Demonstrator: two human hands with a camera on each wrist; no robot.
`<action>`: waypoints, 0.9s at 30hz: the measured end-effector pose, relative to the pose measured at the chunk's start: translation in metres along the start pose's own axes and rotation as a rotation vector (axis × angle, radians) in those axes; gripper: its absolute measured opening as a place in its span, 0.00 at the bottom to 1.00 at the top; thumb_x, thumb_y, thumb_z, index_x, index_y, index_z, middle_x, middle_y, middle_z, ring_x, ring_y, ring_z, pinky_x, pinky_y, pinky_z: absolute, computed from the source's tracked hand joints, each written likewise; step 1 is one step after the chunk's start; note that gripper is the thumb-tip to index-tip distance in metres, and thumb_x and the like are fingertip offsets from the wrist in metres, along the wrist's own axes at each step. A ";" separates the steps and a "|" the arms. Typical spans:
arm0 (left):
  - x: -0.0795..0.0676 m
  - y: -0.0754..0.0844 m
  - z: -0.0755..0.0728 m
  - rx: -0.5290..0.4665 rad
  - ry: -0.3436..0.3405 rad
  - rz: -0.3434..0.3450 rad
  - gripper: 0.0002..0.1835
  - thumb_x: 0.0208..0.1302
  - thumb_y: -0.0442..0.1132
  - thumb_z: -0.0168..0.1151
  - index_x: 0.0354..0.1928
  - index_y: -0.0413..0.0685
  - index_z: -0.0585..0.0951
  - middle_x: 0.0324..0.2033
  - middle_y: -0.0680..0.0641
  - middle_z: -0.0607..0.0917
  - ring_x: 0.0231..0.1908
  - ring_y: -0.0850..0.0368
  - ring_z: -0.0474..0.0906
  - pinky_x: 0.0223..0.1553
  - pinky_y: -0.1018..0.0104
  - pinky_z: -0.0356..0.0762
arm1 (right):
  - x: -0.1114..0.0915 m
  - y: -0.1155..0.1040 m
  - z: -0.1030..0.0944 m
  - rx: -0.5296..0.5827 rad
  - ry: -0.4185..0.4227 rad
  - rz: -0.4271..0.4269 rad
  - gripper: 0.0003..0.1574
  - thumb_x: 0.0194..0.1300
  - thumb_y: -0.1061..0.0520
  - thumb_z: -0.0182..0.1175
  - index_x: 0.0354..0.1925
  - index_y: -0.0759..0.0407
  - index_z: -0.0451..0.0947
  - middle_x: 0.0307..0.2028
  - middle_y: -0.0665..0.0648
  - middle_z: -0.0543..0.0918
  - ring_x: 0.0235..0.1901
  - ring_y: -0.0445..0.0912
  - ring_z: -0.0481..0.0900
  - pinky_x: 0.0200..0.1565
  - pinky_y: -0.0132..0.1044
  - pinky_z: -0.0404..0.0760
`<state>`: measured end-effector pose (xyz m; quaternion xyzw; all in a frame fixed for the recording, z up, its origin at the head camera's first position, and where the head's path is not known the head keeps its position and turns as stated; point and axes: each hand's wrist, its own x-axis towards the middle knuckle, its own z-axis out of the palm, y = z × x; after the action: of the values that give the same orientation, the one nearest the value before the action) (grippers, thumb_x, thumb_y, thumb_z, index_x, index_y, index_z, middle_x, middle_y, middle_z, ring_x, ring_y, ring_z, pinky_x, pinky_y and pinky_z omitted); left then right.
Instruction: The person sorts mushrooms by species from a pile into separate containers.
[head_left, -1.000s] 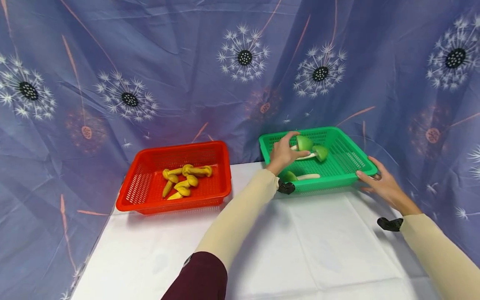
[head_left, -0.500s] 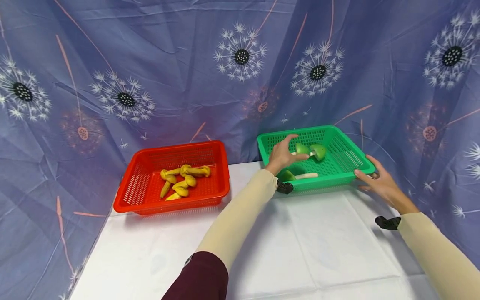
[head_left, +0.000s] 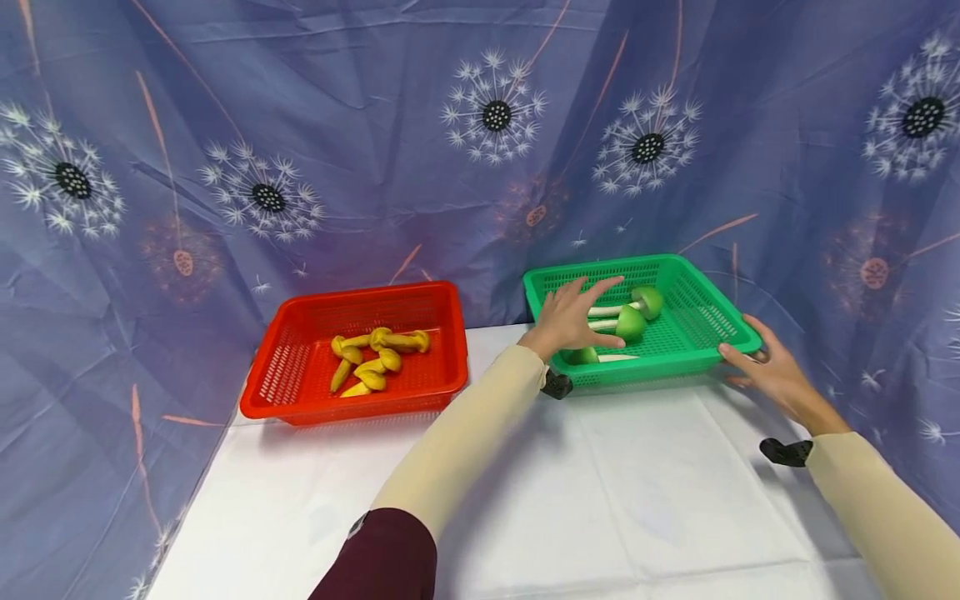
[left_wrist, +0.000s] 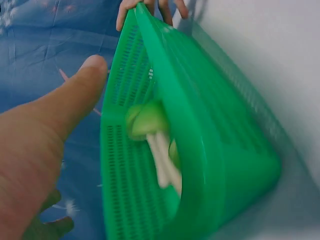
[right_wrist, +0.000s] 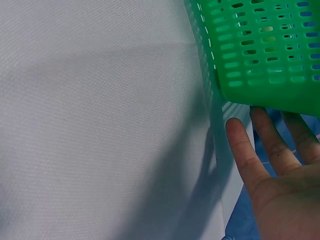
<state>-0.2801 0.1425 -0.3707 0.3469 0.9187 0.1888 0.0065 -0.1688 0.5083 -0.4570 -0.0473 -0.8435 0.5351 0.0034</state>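
My left hand (head_left: 564, 323) is over the left end of the green basket (head_left: 678, 362), fingers spread and holding nothing. Beside its fingers lie two green-capped mushrooms (head_left: 632, 323) with white stems, side by side in the basket. Another green mushroom (head_left: 585, 356) lies along the near wall, partly hidden by that wall. In the left wrist view, the left thumb (left_wrist: 82, 92) points past the basket's rim, apart from it. My right hand (head_left: 776, 375) holds the basket's near right corner, thumb on the front and fingers around the side. Its fingertips (right_wrist: 260, 117) touch the basket from below.
A red basket (head_left: 262, 400) with several yellow-brown mushrooms (head_left: 371, 367) stands to the left on the white-covered table (head_left: 600, 500). A blue dandelion-print cloth (head_left: 375, 167) hangs right behind both baskets.
My left hand has let go of a green mushroom, opened wider and drawn slightly back to the left. The two mushrooms beside it have shifted. My right hand stays at the basket's corner.
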 end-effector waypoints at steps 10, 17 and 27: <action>-0.049 -0.045 -0.042 0.345 0.070 0.034 0.59 0.52 0.82 0.60 0.80 0.86 0.39 0.82 0.48 0.33 0.80 0.39 0.34 0.76 0.36 0.35 | -0.004 0.011 -0.014 -0.039 0.021 -0.009 0.55 0.79 0.47 0.55 0.81 0.29 0.25 0.67 0.76 0.57 0.44 0.30 0.83 0.47 0.46 0.87; -0.096 -0.106 -0.063 0.415 0.119 -0.067 0.57 0.54 0.84 0.55 0.80 0.84 0.39 0.82 0.46 0.35 0.80 0.38 0.34 0.76 0.36 0.29 | -0.005 0.021 -0.011 -0.049 0.008 -0.018 0.55 0.79 0.47 0.55 0.79 0.24 0.26 0.63 0.66 0.68 0.43 0.32 0.84 0.46 0.47 0.88; -0.178 -0.186 -0.096 0.327 0.228 -0.247 0.54 0.56 0.79 0.59 0.81 0.79 0.48 0.81 0.42 0.42 0.79 0.33 0.38 0.75 0.33 0.33 | 0.006 0.006 0.000 -0.054 -0.001 -0.026 0.55 0.79 0.48 0.55 0.80 0.26 0.26 0.63 0.65 0.64 0.43 0.31 0.84 0.45 0.44 0.88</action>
<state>-0.2764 -0.1325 -0.3683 0.2047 0.9674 0.0732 -0.1303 -0.1742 0.5117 -0.4627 -0.0363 -0.8581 0.5122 0.0085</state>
